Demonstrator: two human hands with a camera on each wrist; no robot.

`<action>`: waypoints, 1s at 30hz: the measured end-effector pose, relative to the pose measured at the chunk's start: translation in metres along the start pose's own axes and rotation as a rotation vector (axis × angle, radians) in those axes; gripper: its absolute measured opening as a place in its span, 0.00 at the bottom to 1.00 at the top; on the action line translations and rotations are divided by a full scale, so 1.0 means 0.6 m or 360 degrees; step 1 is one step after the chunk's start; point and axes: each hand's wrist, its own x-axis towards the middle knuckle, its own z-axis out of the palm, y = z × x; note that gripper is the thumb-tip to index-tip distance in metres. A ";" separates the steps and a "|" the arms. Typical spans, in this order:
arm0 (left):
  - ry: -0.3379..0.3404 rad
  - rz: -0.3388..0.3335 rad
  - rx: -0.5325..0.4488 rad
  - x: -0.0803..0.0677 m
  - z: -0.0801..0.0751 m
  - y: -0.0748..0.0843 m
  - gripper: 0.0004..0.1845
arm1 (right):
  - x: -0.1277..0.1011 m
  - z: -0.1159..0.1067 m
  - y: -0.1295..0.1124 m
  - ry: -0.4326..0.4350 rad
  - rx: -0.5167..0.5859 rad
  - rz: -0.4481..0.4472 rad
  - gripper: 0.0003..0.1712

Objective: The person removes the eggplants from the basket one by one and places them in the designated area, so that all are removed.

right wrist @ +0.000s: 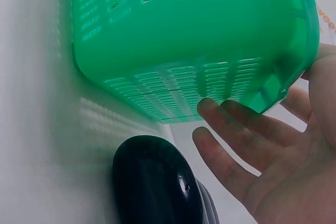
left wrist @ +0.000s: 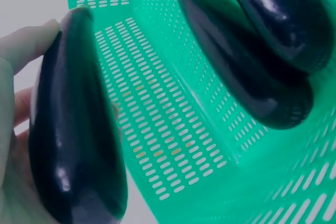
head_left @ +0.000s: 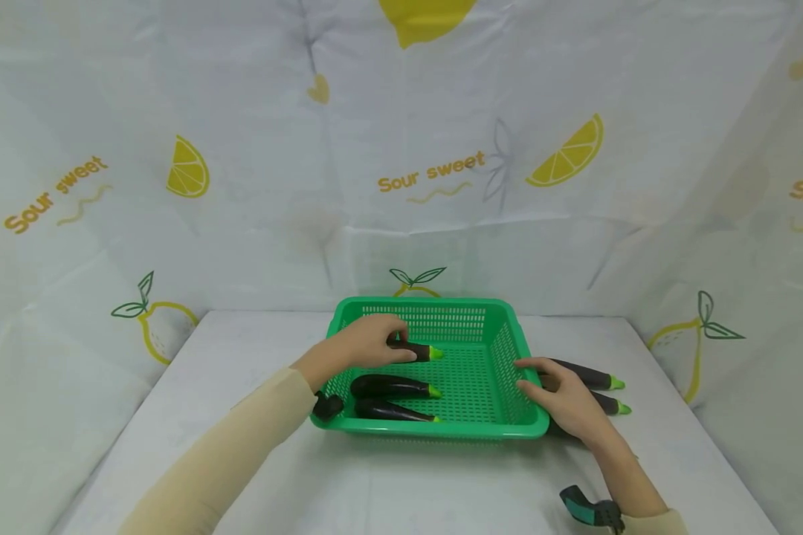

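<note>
Green plastic basket [head_left: 485, 349]: a perforated rectangular tray standing on your white table [head_left: 401, 483], toward its far edge and about midway between the side edges.
Held aubergine [head_left: 418, 351]: glossy dark purple, long and slim, with a bright green stem tip; it sits inside the basket near the far left corner, stem end pointing right.
Left hand [head_left: 371, 342]: your fingers are curled over this aubergine and grasp it; the left wrist view shows the fruit [left wrist: 73, 129] lying against your palm above the slotted floor.
Two more dark purple aubergines [head_left: 391, 397]: side by side along the basket's near wall.
Right hand [head_left: 565, 397]: fingers spread and relaxed, holding nothing, just outside the basket's right wall, over two further aubergines [head_left: 598, 390] lying on the table by the basket's right side. In the right wrist view the fingers [right wrist: 239, 140] are straight, near one of these [right wrist: 157, 182].
</note>
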 end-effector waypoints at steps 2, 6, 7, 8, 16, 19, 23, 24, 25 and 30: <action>0.0043 0.0029 -0.0014 -0.009 -0.001 -0.004 0.15 | 0.000 0.000 0.001 -0.0008 0.0017 -0.0011 0.28; 0.0136 0.0067 -0.0049 -0.029 -0.009 -0.010 0.15 | 0.001 0.002 0.003 -0.0002 0.0029 -0.0028 0.28; 0.0159 0.0076 -0.0060 -0.033 -0.012 -0.012 0.15 | 0.001 0.003 0.003 0.0002 0.0028 -0.0030 0.28; 0.0180 0.0079 -0.0076 -0.038 -0.015 -0.013 0.15 | 0.001 0.003 0.004 0.0003 0.0026 -0.0032 0.28; 0.0295 0.0112 -0.0136 -0.068 -0.029 -0.025 0.15 | 0.000 0.002 0.003 0.0034 0.0022 -0.0024 0.27; 0.0332 0.0089 -0.0136 -0.081 -0.032 -0.028 0.14 | -0.001 0.001 0.002 0.0040 0.0017 -0.0033 0.27; 0.0385 0.0047 -0.0144 -0.102 -0.040 -0.034 0.14 | -0.003 0.002 0.001 0.0048 0.0007 -0.0026 0.27; 0.0396 0.0037 -0.0152 -0.106 -0.042 -0.037 0.14 | -0.003 0.002 0.000 0.0046 0.0001 -0.0027 0.27; 0.0406 0.0027 -0.0157 -0.111 -0.044 -0.040 0.14 | -0.003 0.002 0.000 0.0048 0.0002 -0.0026 0.27; 0.0463 -0.0028 -0.0192 -0.132 -0.054 -0.063 0.13 | -0.001 0.003 -0.001 0.0047 0.0013 -0.0035 0.27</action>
